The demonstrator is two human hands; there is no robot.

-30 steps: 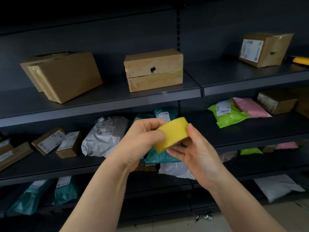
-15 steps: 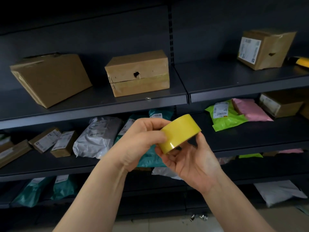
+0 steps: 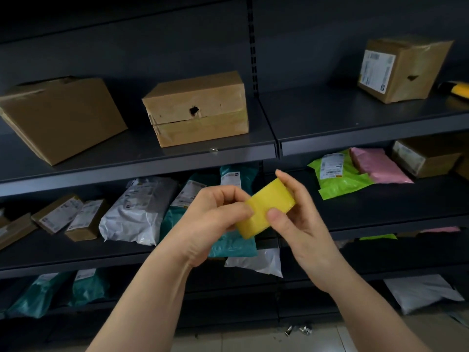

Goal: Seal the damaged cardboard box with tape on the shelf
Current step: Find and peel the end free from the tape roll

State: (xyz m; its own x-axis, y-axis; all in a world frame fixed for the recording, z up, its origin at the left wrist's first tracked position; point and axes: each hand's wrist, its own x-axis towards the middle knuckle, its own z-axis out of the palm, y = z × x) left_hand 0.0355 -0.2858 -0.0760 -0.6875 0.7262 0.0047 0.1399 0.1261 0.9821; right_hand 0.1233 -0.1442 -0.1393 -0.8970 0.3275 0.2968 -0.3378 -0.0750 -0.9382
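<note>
Shelving: dark grey metal shelf unit [image 3: 142, 171] in front of you, with several tiers and an upright splitting it into two bays.
Top tier, far left: large plain brown cardboard carton [image 3: 61, 118].
Top tier, right bay: brown cardboard carton with a white label [image 3: 403, 69]. A yellow-and-black object [image 3: 460, 88] near it is cut off by the frame edge.
Middle tier: two small labelled brown cartons [image 3: 71, 215], a silver-grey plastic mailer [image 3: 137, 209], teal plastic mailers [image 3: 233, 246], a lime-green mailer [image 3: 337, 180], and a pink mailer [image 3: 378, 165] touching the green one.
Line of sight: the top tier's front lip runs between your hands and the task item, whose front face is in full view.
Task item: small brown cardboard box with a dark hole and a split seam across its front [image 3: 198, 107]. It sits on the top tier, left bay, just beside the upright, apart from the large carton and well above your hands.
Tape: yellow roll of tape [image 3: 266, 209], held in front of the middle tier, well apart from the holed box.
Left hand [image 3: 210, 219]: fingers curled, with thumb and forefinger pinching the roll's left edge.
Right hand [image 3: 302, 219]: thumb pressed on the roll's outer band, fingers wrapped behind it, gripping it.
</note>
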